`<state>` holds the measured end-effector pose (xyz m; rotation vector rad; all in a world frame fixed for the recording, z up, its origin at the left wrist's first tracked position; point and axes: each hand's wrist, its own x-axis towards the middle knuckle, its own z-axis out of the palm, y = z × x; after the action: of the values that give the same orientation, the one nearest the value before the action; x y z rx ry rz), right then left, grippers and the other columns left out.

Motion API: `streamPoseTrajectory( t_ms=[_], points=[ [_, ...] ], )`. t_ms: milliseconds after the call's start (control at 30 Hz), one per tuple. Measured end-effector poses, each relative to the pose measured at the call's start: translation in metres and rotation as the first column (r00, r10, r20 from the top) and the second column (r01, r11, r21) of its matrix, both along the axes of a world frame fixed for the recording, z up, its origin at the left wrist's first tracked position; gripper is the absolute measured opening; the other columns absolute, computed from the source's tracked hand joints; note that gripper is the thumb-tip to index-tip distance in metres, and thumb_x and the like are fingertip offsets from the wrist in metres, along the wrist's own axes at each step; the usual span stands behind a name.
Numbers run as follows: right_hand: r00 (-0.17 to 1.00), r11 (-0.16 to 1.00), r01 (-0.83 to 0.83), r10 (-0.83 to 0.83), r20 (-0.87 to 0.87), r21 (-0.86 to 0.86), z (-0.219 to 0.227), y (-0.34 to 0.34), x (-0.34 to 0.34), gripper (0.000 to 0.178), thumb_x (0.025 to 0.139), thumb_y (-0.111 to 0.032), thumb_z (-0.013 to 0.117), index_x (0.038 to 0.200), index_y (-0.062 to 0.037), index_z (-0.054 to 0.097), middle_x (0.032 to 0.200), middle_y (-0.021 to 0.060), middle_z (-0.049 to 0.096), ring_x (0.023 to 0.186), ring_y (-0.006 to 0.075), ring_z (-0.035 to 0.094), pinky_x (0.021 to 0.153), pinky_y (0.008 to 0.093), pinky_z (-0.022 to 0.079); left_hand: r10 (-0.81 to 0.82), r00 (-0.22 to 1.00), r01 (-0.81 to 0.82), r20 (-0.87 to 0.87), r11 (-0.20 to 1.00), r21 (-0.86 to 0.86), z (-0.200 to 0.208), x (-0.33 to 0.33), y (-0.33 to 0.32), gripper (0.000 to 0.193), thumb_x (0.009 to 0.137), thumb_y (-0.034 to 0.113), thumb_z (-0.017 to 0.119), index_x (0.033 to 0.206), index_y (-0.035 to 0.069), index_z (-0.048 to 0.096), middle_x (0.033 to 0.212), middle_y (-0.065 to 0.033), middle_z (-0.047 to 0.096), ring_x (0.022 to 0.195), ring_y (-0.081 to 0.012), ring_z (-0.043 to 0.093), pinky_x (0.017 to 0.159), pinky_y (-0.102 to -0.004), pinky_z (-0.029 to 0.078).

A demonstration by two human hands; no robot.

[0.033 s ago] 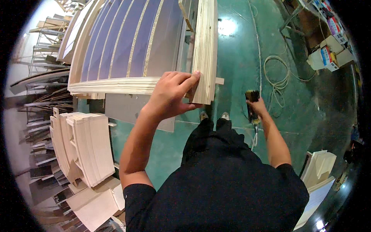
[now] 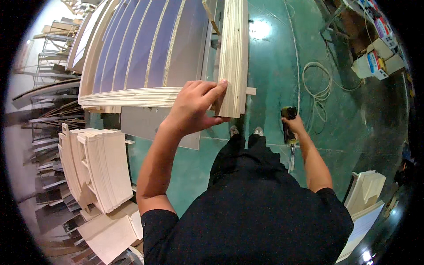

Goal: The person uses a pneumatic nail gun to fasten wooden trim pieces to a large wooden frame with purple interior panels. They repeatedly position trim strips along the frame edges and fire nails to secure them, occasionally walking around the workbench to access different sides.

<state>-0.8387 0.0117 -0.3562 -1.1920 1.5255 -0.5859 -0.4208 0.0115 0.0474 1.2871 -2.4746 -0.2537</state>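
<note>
My left hand (image 2: 194,106) is closed on the near end of a pale wooden board (image 2: 234,53), its fingers on top and its thumb below. Grooved lines run along the board, which lies beside a large framed panel (image 2: 154,39) with purple-grey bands and speckled strips. Off to the right and apart from the wood, my right hand (image 2: 295,125) grips a nail gun (image 2: 289,113), black with yellow-green parts. A hose connector hangs from its lower end. Its nose cannot be made out clearly.
Stacked curved wooden pieces (image 2: 104,168) stand at the left, near racks of boards (image 2: 48,119). A coiled hose (image 2: 318,84) lies on the green floor (image 2: 274,66). An open cardboard box (image 2: 388,66) sits at the far right. Panels (image 2: 366,190) lean at the lower right.
The nail gun has turned slightly in my right hand. My left hand keeps its hold on the board's end, and the view has shifted a little.
</note>
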Motion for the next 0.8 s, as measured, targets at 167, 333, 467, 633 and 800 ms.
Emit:
streamPoseTrajectory(
  t_ms=[167, 333, 467, 633, 800],
  points=[
    [0.994, 0.971, 0.085, -0.098, 0.048, 0.225, 0.01, 0.06, 0.004, 0.05, 0.077, -0.012, 0.085, 0.121, -0.0074, 0.062, 0.099, 0.0074, 0.07, 0.084, 0.0216, 0.065, 0.074, 0.0394, 0.053, -0.007, 1.0, 0.007, -0.002, 1.0, -0.014, -0.005, 0.003, 0.003, 0.091, 0.061, 0.033, 0.095, 0.139, 0.006, 0.057, 0.108, -0.0119, 0.068, 0.102, -0.0318, 0.066, 0.092, -0.0448, 0.049],
    [0.983, 0.999, -0.004, -0.005, -0.181, -0.046, -0.035, 0.073, -0.006, 0.06, 0.075, -0.021, 0.089, 0.125, -0.01, 0.058, 0.095, 0.0103, 0.07, 0.08, 0.0212, 0.067, 0.068, 0.0394, 0.053, -0.038, 0.999, 0.037, -0.018, 0.997, -0.066, -0.006, -0.002, -0.001, 0.085, 0.063, 0.032, 0.094, 0.136, 0.005, 0.06, 0.108, -0.0131, 0.069, 0.1, -0.0334, 0.066, 0.09, -0.0449, 0.05],
    [0.986, 0.997, 0.012, 0.002, -0.169, 0.081, -0.002, 0.056, 0.01, 0.064, 0.073, -0.026, 0.09, 0.125, -0.0096, 0.056, 0.094, 0.0116, 0.07, 0.071, 0.0217, 0.067, 0.059, 0.0395, 0.052, 0.01, 1.0, -0.01, -0.009, 0.999, -0.052, -0.006, -0.003, 0.002, 0.081, 0.064, 0.032, 0.094, 0.133, 0.005, 0.063, 0.107, -0.014, 0.07, 0.1, -0.0332, 0.067, 0.088, -0.0449, 0.051],
    [0.994, 0.998, 0.001, 0.005, -0.109, 0.057, 0.013, 0.045, 0.021, 0.065, 0.073, -0.028, 0.091, 0.125, -0.0098, 0.055, 0.094, 0.0114, 0.07, 0.071, 0.0233, 0.068, 0.059, 0.0403, 0.053, 0.029, 0.999, -0.025, 0.044, 0.995, -0.096, -0.005, -0.006, 0.005, 0.082, 0.063, 0.035, 0.093, 0.133, 0.004, 0.063, 0.11, -0.0136, 0.071, 0.102, -0.0323, 0.068, 0.088, -0.0449, 0.051],
    [0.994, 0.998, -0.033, 0.027, -0.109, -0.05, 0.016, 0.041, 0.027, 0.064, 0.073, -0.028, 0.091, 0.123, -0.0102, 0.055, 0.095, 0.0103, 0.07, 0.075, 0.0255, 0.067, 0.064, 0.0422, 0.054, 0.022, 0.999, -0.018, 0.036, 0.992, -0.125, -0.004, -0.009, 0.007, 0.082, 0.065, 0.033, 0.092, 0.135, 0.004, 0.062, 0.111, -0.0135, 0.071, 0.102, -0.0327, 0.068, 0.089, -0.0445, 0.051]
  ],
)
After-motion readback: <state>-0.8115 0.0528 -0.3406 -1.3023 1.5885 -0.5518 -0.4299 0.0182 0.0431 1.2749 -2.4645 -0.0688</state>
